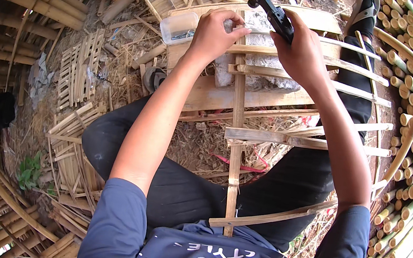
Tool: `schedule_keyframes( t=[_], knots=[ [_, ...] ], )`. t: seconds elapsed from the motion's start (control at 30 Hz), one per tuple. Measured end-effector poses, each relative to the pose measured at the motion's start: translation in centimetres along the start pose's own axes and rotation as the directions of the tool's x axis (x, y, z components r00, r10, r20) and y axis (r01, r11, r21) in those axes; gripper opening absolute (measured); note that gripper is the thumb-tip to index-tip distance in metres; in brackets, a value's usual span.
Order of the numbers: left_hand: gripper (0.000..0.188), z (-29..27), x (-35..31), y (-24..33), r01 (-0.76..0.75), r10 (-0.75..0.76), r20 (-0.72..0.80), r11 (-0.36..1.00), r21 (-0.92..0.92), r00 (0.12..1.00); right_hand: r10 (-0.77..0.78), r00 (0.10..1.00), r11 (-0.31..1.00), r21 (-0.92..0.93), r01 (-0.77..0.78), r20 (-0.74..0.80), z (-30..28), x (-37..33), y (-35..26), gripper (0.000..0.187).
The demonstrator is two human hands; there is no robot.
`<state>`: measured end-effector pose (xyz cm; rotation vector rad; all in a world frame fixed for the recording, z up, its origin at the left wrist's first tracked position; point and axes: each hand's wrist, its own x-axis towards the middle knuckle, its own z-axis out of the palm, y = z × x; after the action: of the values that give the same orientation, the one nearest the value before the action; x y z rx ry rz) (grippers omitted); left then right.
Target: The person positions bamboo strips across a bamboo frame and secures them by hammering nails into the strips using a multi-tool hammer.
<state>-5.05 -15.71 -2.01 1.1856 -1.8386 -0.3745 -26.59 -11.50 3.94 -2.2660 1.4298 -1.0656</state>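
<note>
While one pale, slatted bamboo frame (282, 139) is lying across one grey block (277, 85), the right hand (299, 46) is wrapping its fingers round one black tool (278, 19); left hand (214, 34) is nearly pinching, can't tell on what.

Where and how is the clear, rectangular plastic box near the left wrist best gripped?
Probably by the left rim of the clear, rectangular plastic box, approached from the left: that edge shows uncovered, while the left forearm passes close on its right. Small pieces show inside, so keep it level.
</note>
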Motion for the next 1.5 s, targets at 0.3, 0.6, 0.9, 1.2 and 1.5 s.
schedule_keyframes(
  t=[0.3,0.6,0.9,1.2,1.5],
  knots=[
    [0.03,0.6,-0.4,0.1,0.004,-0.004,-0.005,1.0,-0.005,1.0,0.016,0.986,0.986,-0.164,0.012,0.166,0.7,4.5,3.8,0.083],
    [0.034,0.8,-0.8,-0.1,-0.007,0.008,-0.054,1.0,0.007,0.998,0.027,0.992,0.992,-0.128,-0.01,0.126,2.0,3.6,4.0,0.046],
    [0.035,0.8,-1.2,1.0,0.003,0.001,-0.095,0.999,0.046,0.995,0.011,0.996,0.993,-0.116,0.0,0.086,2.2,3.3,4.3,0.039],
    [0.02,-0.7,-2.3,2.3,-0.049,0.078,-0.183,0.986,0.159,0.98,0.012,0.997,0.992,-0.13,-0.002,0.081,3.1,3.5,4.3,0.041],
    [0.012,-0.4,-4.1,4.5,0.008,0.01,-0.106,0.986,0.168,0.994,0.041,0.998,0.989,-0.146,-0.034,0.04,2.7,2.9,4.2,0.042]
  ],
)
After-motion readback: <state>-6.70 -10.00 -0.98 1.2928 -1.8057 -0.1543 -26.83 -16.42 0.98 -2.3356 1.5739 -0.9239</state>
